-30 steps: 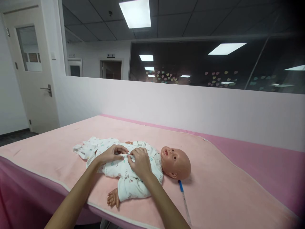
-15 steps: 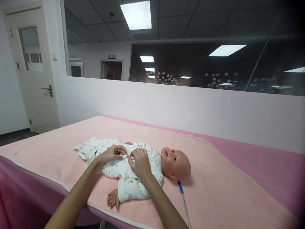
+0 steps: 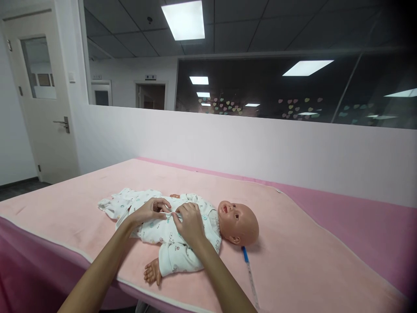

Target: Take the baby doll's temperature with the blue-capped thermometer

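Note:
A baby doll [image 3: 241, 224] lies on its back, head to the right, dressed in a white printed romper [image 3: 177, 257]. Over the doll's belly, my left hand [image 3: 150, 211] pinches the front edge of the romper between thumb and fingers. Close beside it, my right hand [image 3: 190, 221] grips the same edge nearer the chest, its fingertips almost meeting those of the left. Whatever fastener lies between the fingertips is too small to make out. The romper's legs trail flat to the left. One doll hand [image 3: 152, 272] sticks out of the near sleeve.
Under the doll spreads a pale pink mat [image 3: 302, 252] over a darker pink cover [image 3: 365, 217]. A thin clear stick with a blue end [image 3: 245, 254] lies near the doll's head. Behind the table stands a white wall [image 3: 260, 145] with windows above; a door [image 3: 42, 108] is at left.
Both hands keep their hold on the romper's edge with hardly any movement. The whole view has shifted slightly, so everything sits a little further left.

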Demonstrator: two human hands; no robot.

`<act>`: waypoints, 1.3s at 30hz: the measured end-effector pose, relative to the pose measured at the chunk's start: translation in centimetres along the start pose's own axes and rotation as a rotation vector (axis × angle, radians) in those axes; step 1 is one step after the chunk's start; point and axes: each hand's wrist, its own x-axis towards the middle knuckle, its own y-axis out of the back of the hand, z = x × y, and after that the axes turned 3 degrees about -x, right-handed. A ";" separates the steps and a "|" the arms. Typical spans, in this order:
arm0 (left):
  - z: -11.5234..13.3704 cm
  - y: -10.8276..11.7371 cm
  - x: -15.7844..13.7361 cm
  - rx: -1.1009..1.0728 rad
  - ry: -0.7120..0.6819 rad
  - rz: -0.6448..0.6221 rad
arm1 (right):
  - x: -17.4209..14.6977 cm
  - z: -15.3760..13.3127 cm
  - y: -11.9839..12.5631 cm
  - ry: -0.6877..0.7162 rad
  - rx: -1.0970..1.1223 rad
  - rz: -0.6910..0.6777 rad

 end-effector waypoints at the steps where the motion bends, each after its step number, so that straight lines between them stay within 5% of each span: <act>1: 0.0 0.0 0.0 0.000 0.003 0.005 | 0.0 0.0 0.0 0.000 0.002 -0.001; 39: 0.2 0.2 0.0 0.144 -0.153 -0.130 | 0.0 -0.2 0.2 -0.002 -0.024 0.030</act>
